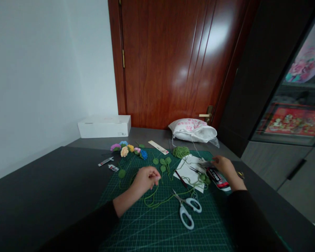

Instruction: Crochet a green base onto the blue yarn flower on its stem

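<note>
My left hand [146, 179] hovers over the green cutting mat [157, 227], fingers curled in a pinch on a small pale piece and green yarn strand [157, 197]. My right hand [224, 166] reaches to the mat's right side, fingers closed near a white paper sheet [190, 168] and a glue tube [218, 178]; what it grips is unclear. White-handled scissors [187, 209] lie open on the mat between my arms. Crocheted green leaves [162, 162] sit ahead of my left hand.
Crocheted flowers [128, 149] lie at the mat's far left corner, a green yarn ball [181, 151] and a ruler [158, 147] beyond. A white box [104, 126] and a white bag [194, 130] stand by the wooden door [173, 63]. Small tubes [109, 163] lie left.
</note>
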Available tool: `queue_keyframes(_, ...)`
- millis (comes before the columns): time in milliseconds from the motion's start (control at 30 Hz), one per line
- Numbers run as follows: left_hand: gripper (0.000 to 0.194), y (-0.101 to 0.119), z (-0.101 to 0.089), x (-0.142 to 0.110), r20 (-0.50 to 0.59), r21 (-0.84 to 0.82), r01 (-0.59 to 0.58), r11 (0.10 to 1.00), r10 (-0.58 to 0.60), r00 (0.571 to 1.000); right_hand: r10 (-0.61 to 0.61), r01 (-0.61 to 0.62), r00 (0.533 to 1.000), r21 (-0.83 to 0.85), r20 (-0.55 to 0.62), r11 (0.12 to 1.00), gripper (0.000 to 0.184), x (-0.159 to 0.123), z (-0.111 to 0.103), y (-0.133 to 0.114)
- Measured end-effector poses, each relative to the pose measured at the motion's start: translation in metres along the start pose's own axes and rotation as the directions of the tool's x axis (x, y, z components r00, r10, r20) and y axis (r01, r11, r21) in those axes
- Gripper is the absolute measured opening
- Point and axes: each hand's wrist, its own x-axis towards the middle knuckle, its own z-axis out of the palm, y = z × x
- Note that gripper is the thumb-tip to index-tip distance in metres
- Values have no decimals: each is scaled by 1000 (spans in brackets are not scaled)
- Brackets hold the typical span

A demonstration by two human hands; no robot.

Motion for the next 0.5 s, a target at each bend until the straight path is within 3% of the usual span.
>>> queue_keyframes(200,4,-13,1,-4,-5,-44,23,999,-23,1000,-10,15,998,-69,64,998,18,6,28,25)
queue_keyframes(500,8,-6,11,-21,-54,85,43,995,-39,998,-35,37,999,-74,29,997,47,12,45,38)
